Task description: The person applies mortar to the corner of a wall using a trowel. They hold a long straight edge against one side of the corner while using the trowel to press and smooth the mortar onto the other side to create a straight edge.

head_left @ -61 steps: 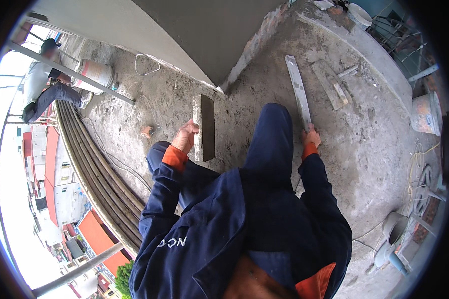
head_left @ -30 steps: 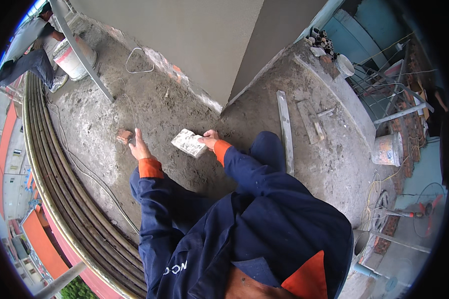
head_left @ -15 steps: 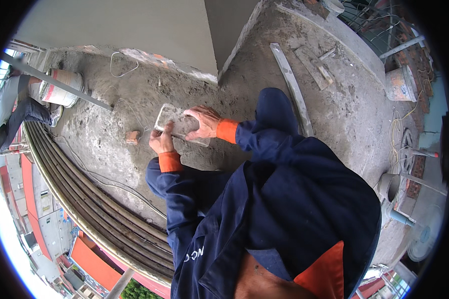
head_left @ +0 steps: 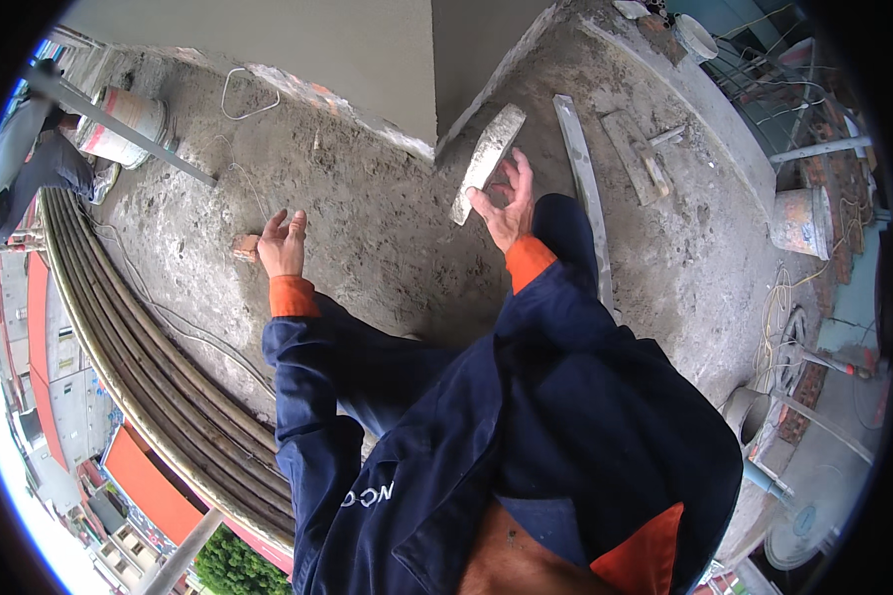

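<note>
My right hand [head_left: 507,208] grips a flat, mortar-stained rectangular board [head_left: 490,159], tilted nearly edge-on near the wall corner. Its thumb presses the board's edge while the other fingers curl on the side toward me; whether there is a handle, I cannot see. My left hand [head_left: 283,245] is raised over the floor with fingers apart, holding nothing. Close beside it lies a broken piece of orange brick [head_left: 246,247].
A long metal straightedge [head_left: 582,178] and a wooden float with a handle [head_left: 633,157] lie to the right. Buckets [head_left: 801,220] stand at both sides. Long pipes [head_left: 159,347] line the left edge, near another person [head_left: 35,164]. The plastered wall [head_left: 268,50] juts out ahead.
The board has left the space between my hands and moved right and away in my right hand, turning on edge. My left hand has let go and shifted left.
</note>
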Motion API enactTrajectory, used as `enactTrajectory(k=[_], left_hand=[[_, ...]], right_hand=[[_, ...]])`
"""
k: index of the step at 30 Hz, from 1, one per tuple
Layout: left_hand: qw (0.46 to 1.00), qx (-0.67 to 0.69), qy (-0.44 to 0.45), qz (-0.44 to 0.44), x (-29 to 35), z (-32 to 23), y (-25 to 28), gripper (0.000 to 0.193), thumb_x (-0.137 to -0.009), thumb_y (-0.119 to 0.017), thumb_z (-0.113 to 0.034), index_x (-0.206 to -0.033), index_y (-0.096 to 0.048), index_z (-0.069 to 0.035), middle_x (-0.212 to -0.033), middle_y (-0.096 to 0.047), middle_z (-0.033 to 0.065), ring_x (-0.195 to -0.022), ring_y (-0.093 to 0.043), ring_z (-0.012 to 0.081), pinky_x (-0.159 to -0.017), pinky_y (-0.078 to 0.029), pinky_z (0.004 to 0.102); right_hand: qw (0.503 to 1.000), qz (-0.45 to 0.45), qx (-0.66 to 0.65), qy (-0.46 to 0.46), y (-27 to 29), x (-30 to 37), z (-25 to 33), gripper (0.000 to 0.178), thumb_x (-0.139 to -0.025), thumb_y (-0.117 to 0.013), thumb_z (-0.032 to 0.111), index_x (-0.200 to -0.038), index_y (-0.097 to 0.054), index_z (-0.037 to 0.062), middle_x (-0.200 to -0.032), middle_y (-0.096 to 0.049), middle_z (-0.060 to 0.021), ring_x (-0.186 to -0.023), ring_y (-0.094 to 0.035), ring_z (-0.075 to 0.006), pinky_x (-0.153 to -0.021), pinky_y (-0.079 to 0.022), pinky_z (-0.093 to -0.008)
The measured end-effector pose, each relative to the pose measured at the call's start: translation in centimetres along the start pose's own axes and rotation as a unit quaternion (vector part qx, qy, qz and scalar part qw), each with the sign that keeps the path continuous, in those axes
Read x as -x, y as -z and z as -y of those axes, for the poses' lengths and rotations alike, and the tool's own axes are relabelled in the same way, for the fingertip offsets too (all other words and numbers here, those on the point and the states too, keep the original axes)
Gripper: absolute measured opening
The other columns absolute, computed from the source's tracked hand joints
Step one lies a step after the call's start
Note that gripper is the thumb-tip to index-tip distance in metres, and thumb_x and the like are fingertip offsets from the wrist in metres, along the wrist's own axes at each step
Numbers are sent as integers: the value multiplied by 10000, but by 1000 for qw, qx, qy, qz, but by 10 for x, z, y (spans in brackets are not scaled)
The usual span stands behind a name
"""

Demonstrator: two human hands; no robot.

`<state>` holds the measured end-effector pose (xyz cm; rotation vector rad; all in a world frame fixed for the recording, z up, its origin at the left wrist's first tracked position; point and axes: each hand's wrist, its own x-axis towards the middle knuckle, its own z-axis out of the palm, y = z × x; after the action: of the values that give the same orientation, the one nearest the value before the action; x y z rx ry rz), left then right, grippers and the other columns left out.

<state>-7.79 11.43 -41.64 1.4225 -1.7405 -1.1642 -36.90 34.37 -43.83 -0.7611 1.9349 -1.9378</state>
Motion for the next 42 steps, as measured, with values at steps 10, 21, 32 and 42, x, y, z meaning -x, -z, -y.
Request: enactTrajectory(k=[10,21,32,42], left_hand=[[994,54,87,40,-11,29,-22,554,-897,-747,-268,-1257,-587,121,-962,-731,199,-716,-720,215,-569,-529,286],[990,31,137,30,-25,55,-12,530,-886,-737,-209,-1249,-576,143,-975,-731,188,-707,-713,209,-576,-564,289],[988,15,149,39,-24,61,-6,538,-893,-746,-228,-1252,-575,134,-932,-720,199,-683,-711,226,-560,-562,301],[988,26,145,48,-25,65,0,540,-889,-748,-233,-1250,-576,130,-943,-722,192,-642,-705,215,-506,-525,277]], right_hand=[[975,-31,152,159,-54,-67,-3,938,-679,-860,347,-1462,-399,113,-1342,-502,-192,-1208,-475,-341,-991,-454,-446],[932,-119,123,320,-37,-105,90,837,-663,-861,334,-1378,-514,72,-1282,-576,-170,-1178,-498,-336,-1014,-432,-464],[924,-210,89,308,-39,-175,144,709,-671,-872,327,-1285,-615,86,-1210,-659,-117,-1152,-511,-325,-998,-429,-447],[878,-227,14,421,-62,-177,206,672,-658,-878,401,-1234,-656,137,-1220,-636,-99,-1150,-503,-307,-992,-433,-442]])
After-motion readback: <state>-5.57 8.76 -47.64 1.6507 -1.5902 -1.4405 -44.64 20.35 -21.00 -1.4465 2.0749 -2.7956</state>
